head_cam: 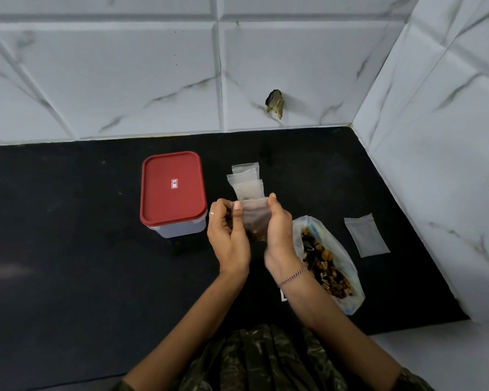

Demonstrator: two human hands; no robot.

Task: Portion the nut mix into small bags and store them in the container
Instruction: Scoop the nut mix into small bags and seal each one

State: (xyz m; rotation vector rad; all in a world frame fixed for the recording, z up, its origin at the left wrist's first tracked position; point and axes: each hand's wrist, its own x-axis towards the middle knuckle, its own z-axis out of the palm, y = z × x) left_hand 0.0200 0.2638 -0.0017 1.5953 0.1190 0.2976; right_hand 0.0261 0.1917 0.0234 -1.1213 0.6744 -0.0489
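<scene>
Small bag, centre frame, part-filled; left hand and right hand each pinch its top edge. Likely sealing: press evenly across, keeping it upright.

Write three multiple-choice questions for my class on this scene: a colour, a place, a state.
1. The container lid is: A) blue B) red C) green
2. The open nut mix bag lies: A) on the lid B) against the wall C) beside the right hand
3. The part-filled small bag is: A) lying flat B) inside the container C) pinched by the left hand and right hand
Key: 1 B, plainly red; 2 C, it rests just right of that hand; 3 C, both hands pinch its top edge.
</scene>
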